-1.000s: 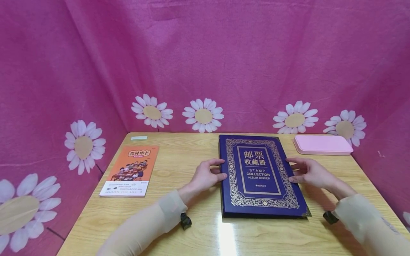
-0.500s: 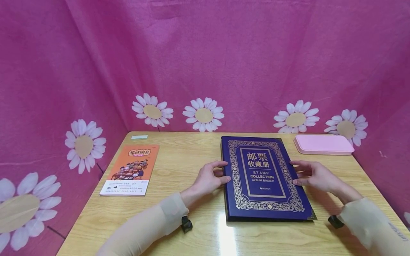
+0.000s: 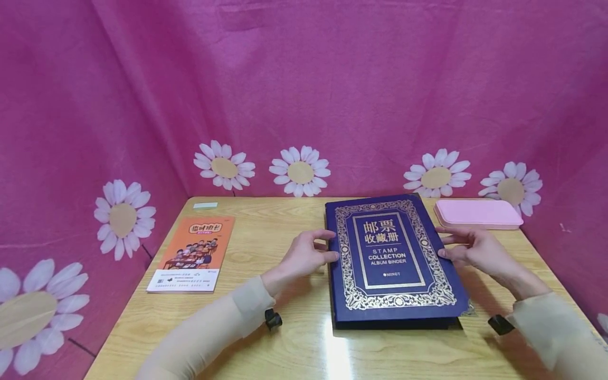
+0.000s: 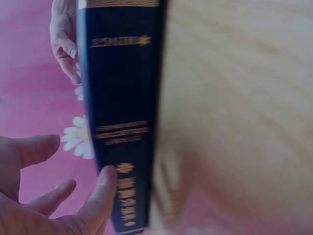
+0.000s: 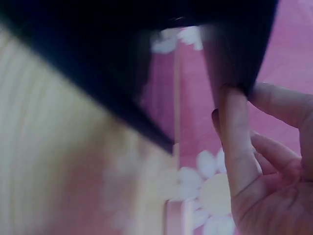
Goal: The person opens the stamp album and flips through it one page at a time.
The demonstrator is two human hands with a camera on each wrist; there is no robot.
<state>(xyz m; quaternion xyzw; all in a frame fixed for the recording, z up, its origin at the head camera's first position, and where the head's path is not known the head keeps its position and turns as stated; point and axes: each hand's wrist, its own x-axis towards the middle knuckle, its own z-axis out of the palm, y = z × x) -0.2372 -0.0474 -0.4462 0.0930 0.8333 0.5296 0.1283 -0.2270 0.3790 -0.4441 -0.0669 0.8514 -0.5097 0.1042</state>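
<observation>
Resting a dark blue stamp album (image 3: 391, 264) on the wooden table (image 3: 266, 227), right of centre, pinching the raised right edge of its front cover (image 3: 389, 258) with the right hand (image 3: 480, 253). Touching the spine (image 4: 120, 98) with the left hand (image 3: 305, 256), holding the fingers (image 4: 100, 196) spread. Seeing farther off an orange booklet (image 3: 193, 250) at left, a pink case (image 3: 477, 214) near the album's far right corner, a small pale strip (image 3: 206, 206) beyond the booklet, and flowered pink cloth (image 3: 304, 79) hanging behind.
</observation>
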